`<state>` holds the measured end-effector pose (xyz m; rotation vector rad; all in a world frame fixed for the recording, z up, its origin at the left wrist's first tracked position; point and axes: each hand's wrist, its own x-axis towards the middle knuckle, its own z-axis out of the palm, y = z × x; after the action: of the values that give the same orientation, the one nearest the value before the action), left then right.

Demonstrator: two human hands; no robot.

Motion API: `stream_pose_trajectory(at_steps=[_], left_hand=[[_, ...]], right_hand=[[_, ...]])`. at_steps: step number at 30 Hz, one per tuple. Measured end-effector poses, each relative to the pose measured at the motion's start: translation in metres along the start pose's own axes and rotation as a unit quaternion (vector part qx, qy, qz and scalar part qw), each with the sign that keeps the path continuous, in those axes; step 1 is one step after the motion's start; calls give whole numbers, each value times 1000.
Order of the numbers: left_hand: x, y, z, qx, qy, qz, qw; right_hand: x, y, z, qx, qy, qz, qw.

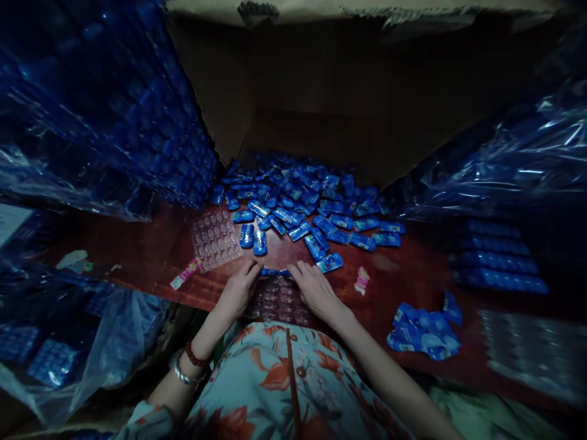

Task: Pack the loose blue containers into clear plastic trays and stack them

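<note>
My left hand [241, 286] has its fingers closed at the far edge of a clear plastic tray with moulded pockets [279, 300]. My right hand [314, 287] is closed at the same edge, opposite the left one. Between the fingertips shows a strip of small shiny blue packets [275, 272]; the fingers partly cover it, so I cannot tell how many there are. Just beyond my hands lies a loose heap of blue packets [298, 208]. To the left of the heap, a second clear pocketed tray [216, 240] lies flat.
An open cardboard box [321, 73] rises behind the heap. Tall stacks of blue packs [137, 98] stand at left. On the reddish table [367, 305] lie pink wrappers [186, 273], crumpled blue wrapping [424, 330], stacked blue packs [499, 256] and more clear trays [532, 348] at right.
</note>
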<state>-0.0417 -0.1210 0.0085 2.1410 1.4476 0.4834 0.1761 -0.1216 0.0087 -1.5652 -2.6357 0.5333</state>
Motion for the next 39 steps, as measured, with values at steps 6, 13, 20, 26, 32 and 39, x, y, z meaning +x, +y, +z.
stream_pose_trajectory(at_steps=[6, 13, 20, 26, 32, 39], left_hand=[[9, 27, -7, 163, -108, 22, 980], [27, 39, 3, 237, -167, 88, 953], [32, 26, 8, 79, -65, 124, 987], [44, -2, 0, -23, 109, -22, 994], [65, -15, 9, 94, 2, 2, 996], [64, -16, 5, 42, 41, 19, 998]], right_hand=[[5, -19, -19, -86, -17, -18, 996], [14, -33, -10, -67, 15, -4, 998], [-5, -4, -17, -30, 76, 45, 996], [-31, 57, -23, 2, 169, 250, 954], [-25, 82, -6, 149, 129, 194, 961], [-55, 59, -10, 301, 231, 237, 894]])
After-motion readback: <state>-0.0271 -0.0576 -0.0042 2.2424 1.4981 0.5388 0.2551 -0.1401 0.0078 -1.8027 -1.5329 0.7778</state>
